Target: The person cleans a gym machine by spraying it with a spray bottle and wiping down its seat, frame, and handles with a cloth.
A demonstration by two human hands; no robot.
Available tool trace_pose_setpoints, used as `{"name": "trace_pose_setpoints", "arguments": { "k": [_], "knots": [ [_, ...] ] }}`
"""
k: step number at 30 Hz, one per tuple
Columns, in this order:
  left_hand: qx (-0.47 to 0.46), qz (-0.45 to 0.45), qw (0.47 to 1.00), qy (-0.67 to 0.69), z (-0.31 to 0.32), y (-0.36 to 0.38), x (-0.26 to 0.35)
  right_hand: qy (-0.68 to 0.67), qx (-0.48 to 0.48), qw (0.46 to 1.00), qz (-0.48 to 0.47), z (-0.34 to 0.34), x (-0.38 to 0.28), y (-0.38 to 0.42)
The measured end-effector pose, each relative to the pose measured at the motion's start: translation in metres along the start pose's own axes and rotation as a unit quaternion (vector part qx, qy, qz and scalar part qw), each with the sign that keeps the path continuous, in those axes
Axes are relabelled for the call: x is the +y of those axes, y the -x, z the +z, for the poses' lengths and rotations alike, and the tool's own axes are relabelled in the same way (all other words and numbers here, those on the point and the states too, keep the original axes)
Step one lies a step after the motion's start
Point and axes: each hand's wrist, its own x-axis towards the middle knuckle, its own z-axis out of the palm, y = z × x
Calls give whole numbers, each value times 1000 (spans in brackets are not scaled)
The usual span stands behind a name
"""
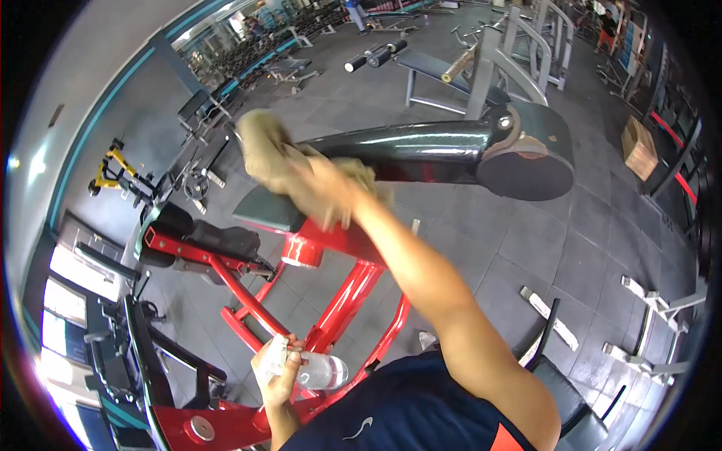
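A clear spray bottle with a white head [322, 371] is in my left hand [278, 373], whose fingers wrap round its top, low in the view. Higher up, my right hand [325, 184] is blurred by motion and grips a bunched olive-brown cloth [267, 154]. The cloth hangs over the left part of a glossy black machine arm [421, 146], which ends in a round dark part with worn patches. Just below the cloth are a dark pad [267, 209] and the red frame [350, 301] of the machine.
Black-and-red padded equipment [203, 240] stands at the left, with a yellow machine [116, 169] beyond. A bench [444, 71] and grey racks are behind the black arm. At the right sits a wooden box [639, 148]. People are far back.
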Motion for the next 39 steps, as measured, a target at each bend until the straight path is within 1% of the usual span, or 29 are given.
{"name": "trace_pose_setpoints", "arguments": {
  "k": [1,2,4,5,6,7,8,9,10,11,13,14,15,16,18,20,22,23,25,26,27,28,29,30,32,33,35,37,39],
  "knots": [
    [2,-2,1000,-1,-1,1,1,-264,-61,961,51,20,84,-54],
    [5,-1,1000,1,-1,1,0,-499,-91,852,129,40,164,-106],
    [8,-1,1000,7,0,0,-2,-500,-71,851,143,24,157,-73],
    [7,-1,1000,10,0,0,-4,-480,-44,866,133,20,148,-51],
    [9,1,1000,15,0,0,-7,-429,-8,899,90,25,136,-17],
    [-5,6,1000,-11,-3,0,-11,-297,56,953,7,34,123,22],
    [-7,3,1000,-7,-2,0,-10,-124,127,981,-78,48,118,64],
    [-8,2,1000,-2,-1,0,-7,46,202,967,-147,68,124,105],
    [-11,-3,1000,1,-2,1,-5,140,253,944,-162,89,137,139],
    [-19,16,999,-24,-7,1,-9,181,283,931,-141,108,157,171],
    [-15,8,1000,-8,-10,2,-13,82,281,956,9,114,188,201],
    [-16,5,1000,-1,-13,3,-15,-82,279,945,147,107,198,205],
    [-30,39,999,-6,-16,2,-23,-127,269,938,178,107,196,213],
    [-35,31,999,-8,-17,5,-25,-171,261,927,210,106,193,220],
    [-42,29,999,-11,-22,1,-25,-46,265,963,30,117,158,216],
    [-33,71,996,-36,-26,0,-26,75,298,936,-170,132,99,191],
    [-18,93,995,-31,-30,3,-30,182,186,940,-222,136,60,184],
    [-9,78,997,5,-33,8,-29,243,183,924,-232,139,50,182],
    [5,109,994,6,-42,14,-34,359,174,882,-252,143,30,175],
    [17,115,993,19,-45,18,-37,400,60,909,-98,140,13,162],
    [20,102,994,23,-49,22,-39,430,-56,899,66,134,-12,143],
    [19,88,996,25,-54,27,-42,442,-166,850,231,127,-26,128],
    [17,74,997,26,-59,30,-46,515,-144,844,41,117,-17,121],
    [13,88,996,20,-63,30,-50,564,-117,803,-153,107,-7,115],
    [-1,111,994,12,-68,30,-58,606,-200,741,-209,91,-10,101],
    [-19,74,997,18,-73,30,-56,706,-281,562,-327,88,-48,83],
    [-36,77,996,22,-74,29,-63,809,-412,325,-265,123,-89,52],
    [-45,87,995,32,-76,27,-68,843,-409,273,-216,136,-90,49],
    [-51,90,994,39,-80,28,-68,840,-283,420,-192,135,-70,61]
  ]
}}
